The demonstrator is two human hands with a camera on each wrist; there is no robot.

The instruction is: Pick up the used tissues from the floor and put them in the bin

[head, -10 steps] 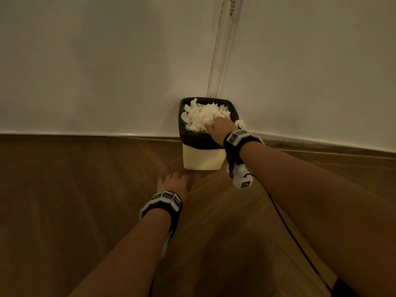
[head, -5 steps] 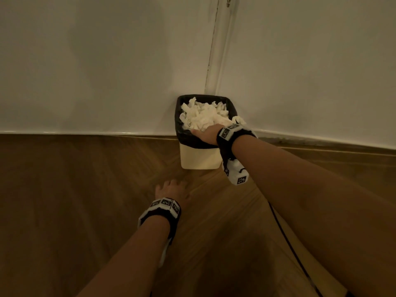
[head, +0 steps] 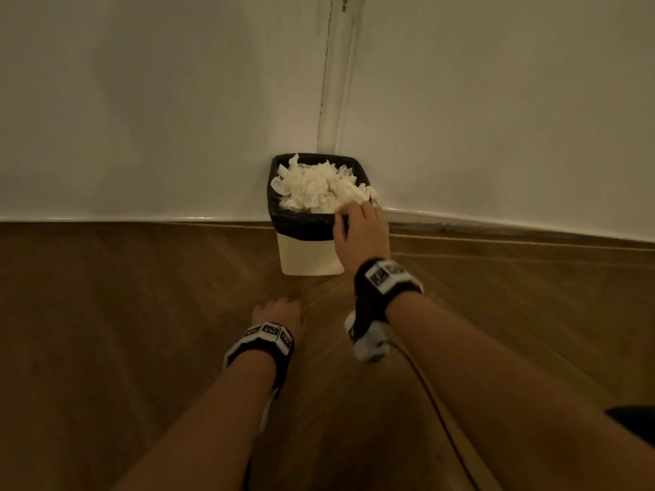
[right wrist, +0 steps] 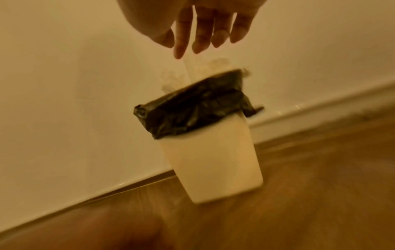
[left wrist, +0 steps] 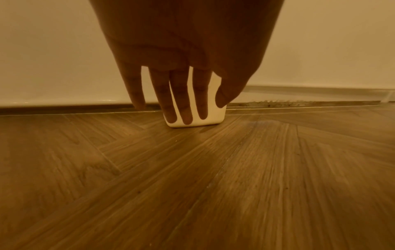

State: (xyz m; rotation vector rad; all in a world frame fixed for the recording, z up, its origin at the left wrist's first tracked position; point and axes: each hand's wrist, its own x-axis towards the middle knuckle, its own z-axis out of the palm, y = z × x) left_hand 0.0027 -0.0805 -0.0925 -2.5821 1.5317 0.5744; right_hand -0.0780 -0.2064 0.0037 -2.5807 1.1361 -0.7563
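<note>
My head camera looks down from above at the corner bin (head: 312, 253), which both low, close wrist cameras also face from the floor side.

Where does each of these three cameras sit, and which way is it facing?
Head: worn on the head, looking down at the cream plastic bin with black liner in the wall corner; both forearms show.
Left wrist: low over the wooden floor, facing the bin's base; left hand with straight fingers.
Right wrist: tilted and blurred, facing the bin; right hand open above the white crumpled tissues.
All three share the bin.
</note>
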